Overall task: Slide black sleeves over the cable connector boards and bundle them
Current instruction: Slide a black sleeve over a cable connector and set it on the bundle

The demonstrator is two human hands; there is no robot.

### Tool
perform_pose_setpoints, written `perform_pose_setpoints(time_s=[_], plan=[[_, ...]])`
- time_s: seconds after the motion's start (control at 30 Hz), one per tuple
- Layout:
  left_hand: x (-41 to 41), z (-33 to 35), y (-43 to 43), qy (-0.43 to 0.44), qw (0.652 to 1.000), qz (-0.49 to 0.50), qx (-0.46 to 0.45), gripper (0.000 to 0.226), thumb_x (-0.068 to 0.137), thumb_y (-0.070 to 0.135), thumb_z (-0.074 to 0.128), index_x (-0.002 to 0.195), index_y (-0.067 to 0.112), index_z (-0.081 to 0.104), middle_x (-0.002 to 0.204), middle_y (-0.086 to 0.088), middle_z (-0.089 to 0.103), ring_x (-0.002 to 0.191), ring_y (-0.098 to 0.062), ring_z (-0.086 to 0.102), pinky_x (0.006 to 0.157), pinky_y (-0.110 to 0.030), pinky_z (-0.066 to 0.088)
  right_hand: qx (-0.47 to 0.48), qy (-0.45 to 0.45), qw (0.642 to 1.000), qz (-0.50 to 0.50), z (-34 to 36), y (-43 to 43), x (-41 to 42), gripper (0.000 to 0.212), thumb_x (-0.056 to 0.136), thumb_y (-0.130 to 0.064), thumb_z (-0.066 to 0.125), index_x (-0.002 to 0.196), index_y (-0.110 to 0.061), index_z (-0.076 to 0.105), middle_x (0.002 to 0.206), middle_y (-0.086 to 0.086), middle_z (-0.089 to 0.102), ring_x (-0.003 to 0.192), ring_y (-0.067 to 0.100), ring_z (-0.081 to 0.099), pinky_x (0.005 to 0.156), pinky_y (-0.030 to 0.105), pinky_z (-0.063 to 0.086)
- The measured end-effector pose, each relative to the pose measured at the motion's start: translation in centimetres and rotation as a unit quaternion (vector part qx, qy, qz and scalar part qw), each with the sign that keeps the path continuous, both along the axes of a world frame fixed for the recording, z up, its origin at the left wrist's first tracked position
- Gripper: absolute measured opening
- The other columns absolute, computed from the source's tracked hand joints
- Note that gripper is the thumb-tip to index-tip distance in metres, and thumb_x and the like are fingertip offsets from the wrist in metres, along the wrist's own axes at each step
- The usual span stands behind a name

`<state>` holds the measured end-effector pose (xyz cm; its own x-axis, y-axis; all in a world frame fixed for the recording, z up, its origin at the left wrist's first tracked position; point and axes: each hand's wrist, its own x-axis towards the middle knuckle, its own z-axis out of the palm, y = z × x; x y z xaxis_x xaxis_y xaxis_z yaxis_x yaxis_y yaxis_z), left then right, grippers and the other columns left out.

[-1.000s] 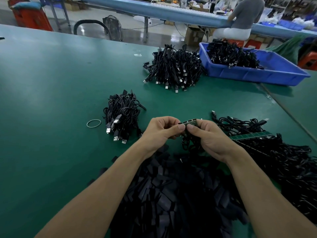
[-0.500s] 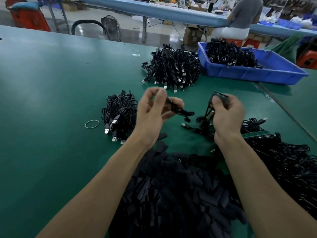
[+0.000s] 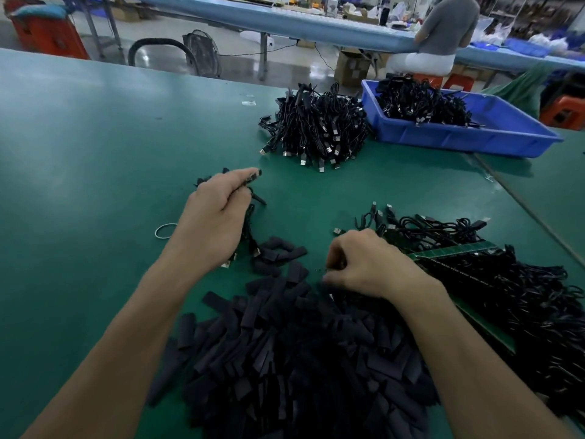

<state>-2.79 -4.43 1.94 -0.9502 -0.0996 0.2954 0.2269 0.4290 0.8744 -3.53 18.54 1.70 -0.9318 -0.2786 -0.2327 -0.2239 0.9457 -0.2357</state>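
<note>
My left hand (image 3: 218, 217) is shut on a black cable (image 3: 253, 179), whose sleeved end sticks out past my fingertips. The hand hovers over a small cable bundle (image 3: 250, 229) and hides most of it. My right hand (image 3: 364, 264) rests knuckles-up at the far edge of a big heap of loose black sleeves (image 3: 285, 359). Its fingers curl down into the heap, and what they hold is hidden. Green connector board strips (image 3: 456, 250) lie to its right among a tangle of unsleeved cables (image 3: 512, 299).
A rubber band (image 3: 165, 231) lies on the green table (image 3: 95, 153) left of my left hand. A larger pile of cables (image 3: 316, 131) sits farther back, beside a blue bin (image 3: 468, 137) holding more. A person (image 3: 440, 30) sits at another bench behind.
My hands have parted. The left carried the cable away to the left, over the small bundle. The right dropped from mid-air to the edge of the sleeve heap.
</note>
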Motion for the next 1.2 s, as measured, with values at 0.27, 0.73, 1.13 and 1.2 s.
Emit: perform_pose_setpoints(time_s=[0.27, 0.73, 1.13, 1.2], plan=[[0.1, -0.3, 0.1, -0.008, 0.999, -0.045, 0.015, 0.021, 0.102, 0.010, 0.052, 0.101, 0.031, 0.055, 0.080, 0.019, 0.073, 0.060, 0.002, 0.060, 0.058, -0.011, 0.044, 0.057, 0.109, 0.991, 0.046, -1.0, -4.2, -0.1, 0.041, 0.097, -0.051, 0.056, 0.116, -0.017, 0.066, 0.111, 0.005, 0.066, 0.108, 0.028, 0.060, 0.092, 0.039, 0.045], [0.1, -1.8, 0.8, -0.060, 0.995, -0.080, -0.025, 0.021, 0.102, 0.013, 0.056, 0.096, 0.032, 0.062, 0.083, 0.021, 0.074, 0.070, -0.001, 0.068, 0.060, -0.011, 0.049, -0.163, 0.101, 0.981, -0.003, -2.8, -3.3, 0.2, 0.027, 0.083, -0.036, 0.080, 0.082, -0.028, 0.054, 0.086, -0.009, 0.058, 0.081, 0.015, 0.055, 0.072, 0.033, 0.046], [0.1, -2.1, 1.3, -0.040, 0.992, -0.111, -0.038, 0.019, 0.104, 0.018, 0.053, 0.107, 0.031, 0.067, 0.076, 0.018, 0.071, 0.064, -0.001, 0.061, 0.065, -0.014, 0.050, -0.488, 0.096, 0.864, -0.073, -1.4, -1.5, 1.5, 0.013, 0.096, -0.016, 0.065, 0.099, -0.029, 0.068, 0.075, -0.011, 0.071, 0.063, 0.005, 0.063, 0.061, 0.019, 0.051], [0.1, -2.1, 1.4, -0.046, 0.991, -0.115, -0.040, 0.018, 0.104, 0.019, 0.053, 0.107, 0.030, 0.066, 0.075, 0.020, 0.070, 0.063, 0.000, 0.060, 0.064, -0.014, 0.049, -0.519, 0.093, 0.847, -0.073, -1.5, -1.8, 1.7, 0.013, 0.094, -0.012, 0.067, 0.098, -0.024, 0.071, 0.075, -0.012, 0.072, 0.064, 0.005, 0.066, 0.063, 0.015, 0.051]])
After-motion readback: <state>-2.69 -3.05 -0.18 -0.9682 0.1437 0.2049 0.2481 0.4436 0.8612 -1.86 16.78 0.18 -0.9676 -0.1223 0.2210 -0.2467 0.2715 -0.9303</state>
